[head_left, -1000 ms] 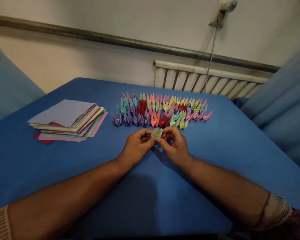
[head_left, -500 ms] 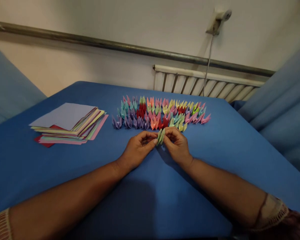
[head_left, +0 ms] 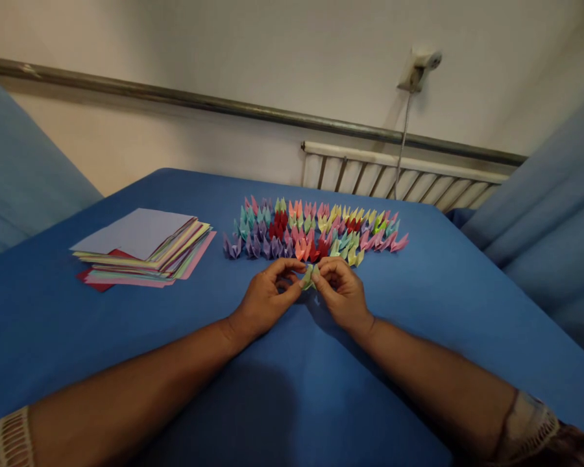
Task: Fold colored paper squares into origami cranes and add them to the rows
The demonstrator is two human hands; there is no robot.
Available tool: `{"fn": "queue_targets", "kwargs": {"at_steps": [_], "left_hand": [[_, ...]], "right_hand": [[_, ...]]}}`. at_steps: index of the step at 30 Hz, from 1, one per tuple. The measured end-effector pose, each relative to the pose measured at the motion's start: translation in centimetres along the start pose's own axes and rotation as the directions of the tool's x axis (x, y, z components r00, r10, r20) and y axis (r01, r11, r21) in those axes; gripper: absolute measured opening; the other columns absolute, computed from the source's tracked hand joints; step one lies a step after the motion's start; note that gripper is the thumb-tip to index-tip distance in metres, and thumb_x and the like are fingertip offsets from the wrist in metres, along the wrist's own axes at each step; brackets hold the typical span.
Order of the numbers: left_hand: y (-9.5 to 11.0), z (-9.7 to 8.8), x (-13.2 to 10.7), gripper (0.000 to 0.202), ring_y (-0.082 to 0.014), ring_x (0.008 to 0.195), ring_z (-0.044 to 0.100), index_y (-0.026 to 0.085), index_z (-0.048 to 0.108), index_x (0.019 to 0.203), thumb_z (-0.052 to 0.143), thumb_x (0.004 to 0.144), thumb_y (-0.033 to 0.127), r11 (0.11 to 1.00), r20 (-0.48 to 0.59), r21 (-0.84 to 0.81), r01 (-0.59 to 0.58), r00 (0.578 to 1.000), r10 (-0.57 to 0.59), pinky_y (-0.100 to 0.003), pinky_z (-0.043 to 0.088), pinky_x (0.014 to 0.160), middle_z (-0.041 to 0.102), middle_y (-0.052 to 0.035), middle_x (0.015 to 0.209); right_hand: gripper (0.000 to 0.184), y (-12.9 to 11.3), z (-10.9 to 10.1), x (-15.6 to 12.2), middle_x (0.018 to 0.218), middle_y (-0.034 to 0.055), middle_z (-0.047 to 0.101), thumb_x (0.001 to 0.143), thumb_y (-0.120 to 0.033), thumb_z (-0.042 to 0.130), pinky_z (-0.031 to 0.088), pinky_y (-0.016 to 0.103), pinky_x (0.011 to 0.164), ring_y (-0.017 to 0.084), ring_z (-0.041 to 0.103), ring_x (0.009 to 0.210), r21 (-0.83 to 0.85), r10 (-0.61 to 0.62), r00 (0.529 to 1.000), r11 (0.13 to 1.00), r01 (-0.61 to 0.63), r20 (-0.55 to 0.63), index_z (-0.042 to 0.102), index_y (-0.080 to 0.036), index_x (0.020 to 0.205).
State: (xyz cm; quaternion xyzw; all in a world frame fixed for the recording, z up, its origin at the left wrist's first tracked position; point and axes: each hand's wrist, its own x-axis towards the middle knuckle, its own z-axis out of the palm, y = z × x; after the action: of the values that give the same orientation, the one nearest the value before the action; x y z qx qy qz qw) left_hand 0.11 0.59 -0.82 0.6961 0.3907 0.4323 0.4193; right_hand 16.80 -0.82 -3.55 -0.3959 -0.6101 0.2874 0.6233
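Between my fingertips is a small folded piece of pale green paper [head_left: 308,277], held just above the blue cloth. My left hand [head_left: 268,293] pinches its left side with thumb and fingers. On its right side, my right hand [head_left: 343,292] grips it the same way; the fingers cover part of the folds. Just beyond my hands stand several rows of folded paper cranes [head_left: 304,246] in purple, red, pink, teal, yellow and green.
A stack of coloured paper sheets [head_left: 136,237], lavender on top, lies at the left of the blue-covered table [head_left: 175,363]. Behind are a radiator [head_left: 360,172], a metal rail [head_left: 253,110] and a socket with a cord [head_left: 413,74]. Blue curtains [head_left: 555,188] hang on both sides.
The green paper has turned in my fingers, and its folds look wider and lower than before. Both hands stay close together. The whole view has shifted slightly, so the scene sits lower.
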Motion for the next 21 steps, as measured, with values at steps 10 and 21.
{"fn": "queue_targets", "kwargs": {"at_steps": [10, 21], "left_hand": [[0.47, -0.01, 0.00, 0.022, -0.0142, 0.078, 0.061, 0.020, 0.063, 0.102, 0.067, 0.082, 0.029, 0.999, 0.015, 0.046, -0.013, 1.000, 0.012, -0.027, 0.051, 0.070, 0.064, -0.0010, 0.090], [0.25, -0.15, 0.17, 0.007, -0.0173, 0.094, 0.061, 0.018, 0.063, 0.086, 0.066, 0.080, 0.021, 0.993, 0.014, 0.067, -0.093, 0.996, 0.093, -0.028, 0.052, 0.074, 0.061, -0.0063, 0.106]], "right_hand": [[0.006, 0.06, -0.03, -0.05, 0.098, 0.0038, 0.057, 0.086, -0.022, 0.063, 0.050, 0.028, 0.066, 0.013, 0.058, 0.077, -0.017, -0.014, 0.999, 1.000, 0.015, 0.042, 0.057, -0.022, 0.085], [0.008, 0.10, 0.08, -0.19, 0.097, 0.0027, 0.058, 0.086, -0.019, 0.063, 0.048, 0.026, 0.063, 0.012, 0.057, 0.073, 0.001, 0.001, 0.998, 1.000, -0.001, 0.062, 0.057, -0.022, 0.083]]}}
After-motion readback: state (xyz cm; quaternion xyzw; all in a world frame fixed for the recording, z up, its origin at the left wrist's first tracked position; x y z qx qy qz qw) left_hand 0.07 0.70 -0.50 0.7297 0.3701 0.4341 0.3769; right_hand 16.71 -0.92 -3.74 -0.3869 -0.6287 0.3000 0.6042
